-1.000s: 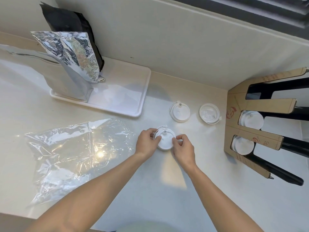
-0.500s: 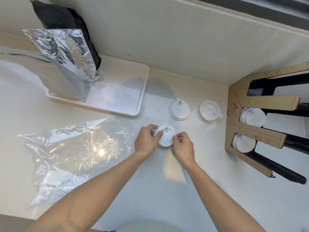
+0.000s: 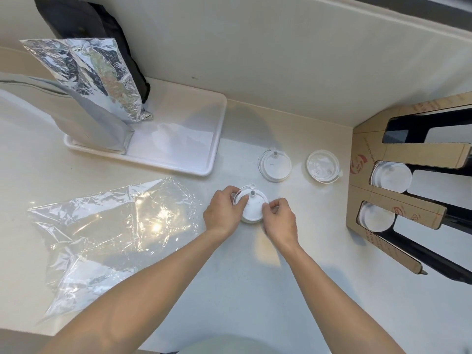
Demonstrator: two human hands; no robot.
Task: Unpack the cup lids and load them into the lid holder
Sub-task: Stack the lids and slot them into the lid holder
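A short stack of white cup lids (image 3: 251, 208) sits on the counter between my hands. My left hand (image 3: 223, 212) grips its left rim with thumb on top. My right hand (image 3: 279, 221) pinches its right rim. Two more lids lie beyond: a white lid (image 3: 274, 166) and a clear lid (image 3: 323, 166). The cardboard-and-black lid holder (image 3: 362, 190) stands at the right, with white lids showing in its upper slot (image 3: 390, 177) and lower slot (image 3: 376, 217).
An empty clear plastic bag (image 3: 109, 231) lies crumpled on the counter at the left. A white tray (image 3: 214, 139) at the back holds a silver foil pouch (image 3: 89, 80) and a black bag (image 3: 84, 24). A wall runs behind.
Both hands stay on the lid stack, fingers shifting slightly on its rim. The camera view has drifted a little; nothing else moved.
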